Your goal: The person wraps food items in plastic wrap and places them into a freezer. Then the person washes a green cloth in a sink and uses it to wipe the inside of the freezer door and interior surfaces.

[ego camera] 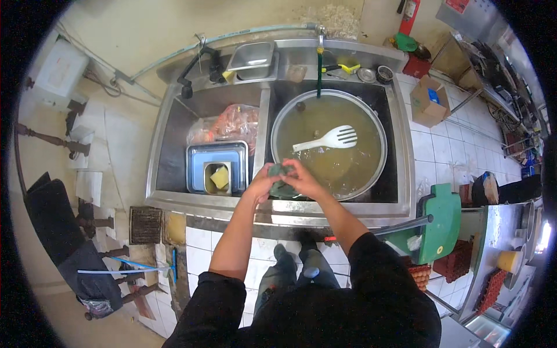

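Both of my hands are on a limp dark green pad or cloth (pixel 280 188) above the near rim of a large round metal basin (pixel 383 145). My left hand (pixel 260 185) grips its left side, and my right hand (pixel 303 179) pinches its upper right part. Murky yellowish water fills the basin, where a white slotted turner (pixel 333 138) lies with its handle towards my hands. The left sink bowl holds a metal tray (pixel 189 167) with a blue inside. On it rests a small steel container (pixel 209 189) with a yellow sponge (pixel 220 177).
Plastic bags of reddish contents (pixel 235 124) lie behind the tray. A green hose (pixel 319 76) hangs from the tap into the basin. Steel pans (pixel 250 61) and a yellow-handled brush (pixel 348 68) sit on the back ledge. A green bin lid (pixel 441 222) stands right of the sink.
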The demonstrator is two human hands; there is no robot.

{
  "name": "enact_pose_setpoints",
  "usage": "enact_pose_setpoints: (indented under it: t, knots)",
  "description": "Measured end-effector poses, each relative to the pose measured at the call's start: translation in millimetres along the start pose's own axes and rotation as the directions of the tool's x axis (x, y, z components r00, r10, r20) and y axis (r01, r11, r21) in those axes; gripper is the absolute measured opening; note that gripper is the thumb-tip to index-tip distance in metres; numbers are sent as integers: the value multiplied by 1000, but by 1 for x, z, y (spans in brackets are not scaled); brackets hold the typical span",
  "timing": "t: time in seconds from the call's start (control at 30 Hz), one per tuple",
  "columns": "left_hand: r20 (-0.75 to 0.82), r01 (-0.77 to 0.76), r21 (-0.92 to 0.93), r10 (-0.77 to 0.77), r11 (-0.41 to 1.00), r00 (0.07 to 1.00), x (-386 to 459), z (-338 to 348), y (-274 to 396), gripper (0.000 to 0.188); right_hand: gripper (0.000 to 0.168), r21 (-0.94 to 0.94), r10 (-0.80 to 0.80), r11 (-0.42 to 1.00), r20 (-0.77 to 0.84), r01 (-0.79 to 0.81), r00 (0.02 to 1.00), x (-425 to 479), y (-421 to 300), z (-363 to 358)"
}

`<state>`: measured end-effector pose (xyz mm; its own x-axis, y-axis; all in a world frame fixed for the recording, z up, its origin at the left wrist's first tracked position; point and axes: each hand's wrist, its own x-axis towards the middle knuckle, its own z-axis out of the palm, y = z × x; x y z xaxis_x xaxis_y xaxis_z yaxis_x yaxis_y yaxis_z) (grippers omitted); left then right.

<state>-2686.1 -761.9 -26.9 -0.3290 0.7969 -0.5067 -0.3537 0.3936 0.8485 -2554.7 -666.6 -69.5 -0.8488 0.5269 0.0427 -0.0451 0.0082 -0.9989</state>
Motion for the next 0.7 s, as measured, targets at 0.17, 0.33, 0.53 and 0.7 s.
enact_pose_setpoints:
  t: [0.17,0.33,0.53,0.7]
  knots:
    - [431,-598,619,417,509,800,-9,13,53,19,50,-447,-28,893,49,47,998,4,-7,-29]
    - [243,-543,583,507,605,827,-27,24,102,14,33,-690,71,723,83,6,994,25,-37,-55]
    - [-40,-677,191,695,711,718,-18,30,114,11,59,-203,189,964,78,-170,979,28,-22,-77]
    - [-182,-597,52,595,801,783,-34,46,137,11,69,-842,224,529,20,-104,974,-15,38,-69]
